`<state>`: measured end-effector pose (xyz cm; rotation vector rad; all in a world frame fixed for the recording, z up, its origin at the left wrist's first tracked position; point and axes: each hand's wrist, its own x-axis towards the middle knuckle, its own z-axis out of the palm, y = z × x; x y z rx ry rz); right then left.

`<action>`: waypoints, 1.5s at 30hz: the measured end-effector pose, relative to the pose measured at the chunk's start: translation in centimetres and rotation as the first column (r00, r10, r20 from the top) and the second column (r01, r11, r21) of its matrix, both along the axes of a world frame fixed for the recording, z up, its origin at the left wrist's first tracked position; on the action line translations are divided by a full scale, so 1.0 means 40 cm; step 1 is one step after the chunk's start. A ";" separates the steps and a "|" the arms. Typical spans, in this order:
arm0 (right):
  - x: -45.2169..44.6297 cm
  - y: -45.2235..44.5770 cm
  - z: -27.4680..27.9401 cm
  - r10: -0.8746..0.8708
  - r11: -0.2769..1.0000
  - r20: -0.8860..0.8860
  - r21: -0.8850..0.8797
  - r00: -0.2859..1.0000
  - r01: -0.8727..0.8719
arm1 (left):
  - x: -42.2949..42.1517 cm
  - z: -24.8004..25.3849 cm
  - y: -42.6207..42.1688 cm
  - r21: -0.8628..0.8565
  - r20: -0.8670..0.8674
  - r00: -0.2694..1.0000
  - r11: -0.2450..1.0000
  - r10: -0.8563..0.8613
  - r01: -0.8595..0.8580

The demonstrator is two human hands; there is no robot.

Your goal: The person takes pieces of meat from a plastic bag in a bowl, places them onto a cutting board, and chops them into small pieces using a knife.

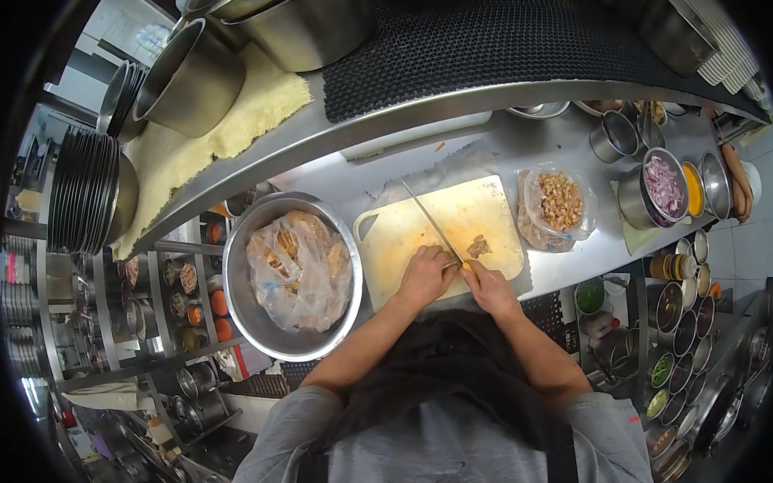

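My right hand (491,292) is closed round the yellow handle of a long kitchen knife (427,215). The blade slants up and left across a pale cutting board (395,233). Just left of the handle, my left hand (428,277) rests at the board's near edge with its fingers curled together; what they press on is too small to make out. A little heap of chopped brown pieces (478,246), perhaps meat, lies right of the blade. Orange stains mark the board. To its right sits a clear plastic bag of diced brown pieces (560,202).
At left, a big metal bowl (356,296) holds bagged pale meat (300,272). Pots stand at right, one with chopped purple onion (664,185). A metal shelf (443,97) overhangs the counter's back. Another person's arm (736,179) reaches in at far right.
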<state>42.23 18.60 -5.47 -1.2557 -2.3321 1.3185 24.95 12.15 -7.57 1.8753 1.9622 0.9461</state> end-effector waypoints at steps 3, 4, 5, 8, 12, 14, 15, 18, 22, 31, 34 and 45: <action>0.045 -0.016 0.018 -0.003 1.000 -0.009 -0.013 1.000 0.003 | -0.007 0.010 -0.012 0.021 0.010 0.999 0.999 0.040 -0.040; 0.056 -0.017 0.024 0.002 1.000 -0.026 -0.013 1.000 -0.002 | -0.010 0.002 -0.016 0.017 0.013 0.999 0.999 0.042 -0.043; 0.063 -0.021 0.030 0.003 1.000 -0.025 -0.015 1.000 -0.003 | -0.014 -0.010 -0.017 -0.017 0.031 0.998 0.999 0.048 -0.048; 0.069 -0.025 0.034 0.085 0.995 -0.069 0.061 0.994 -0.080 | -0.018 -0.034 -0.011 -0.023 0.031 0.999 0.999 0.033 -0.033; -0.001 -0.015 -0.025 0.106 0.994 0.012 0.039 0.994 -0.106 | -0.024 -0.039 -0.006 -0.122 -0.025 1.000 0.992 0.017 -0.020; -0.021 -0.007 -0.035 0.104 0.992 -0.001 0.070 0.995 -0.103 | -0.022 -0.036 -0.007 -0.094 -0.026 1.000 0.995 0.015 -0.018; -0.022 -0.007 -0.034 0.087 0.994 -0.015 0.071 0.996 -0.086 | -0.022 -0.028 -0.007 -0.068 -0.022 1.000 0.998 0.010 -0.012; -0.005 -0.010 -0.024 0.050 0.998 -0.058 0.040 0.997 -0.048 | -0.017 -0.004 -0.018 -0.025 0.026 0.999 0.999 0.029 -0.028; 0.042 -0.029 0.026 0.033 0.999 -0.063 -0.003 0.997 -0.033 | -0.022 0.003 -0.037 -0.037 0.043 0.992 0.993 0.115 -0.114; -0.029 -0.025 -0.025 0.092 0.993 -0.034 0.083 0.995 -0.089 | -0.035 -0.013 -0.025 -0.098 -0.030 0.999 0.995 0.023 -0.026; -0.033 -0.022 -0.023 0.068 0.996 -0.045 0.055 0.997 -0.065 | -0.030 -0.008 -0.032 -0.069 -0.019 0.999 0.997 0.034 -0.035; 0.043 -0.051 0.003 0.132 0.991 -0.038 0.032 0.991 -0.131 | -0.028 -0.010 -0.049 -0.088 -0.027 0.996 0.992 0.085 -0.087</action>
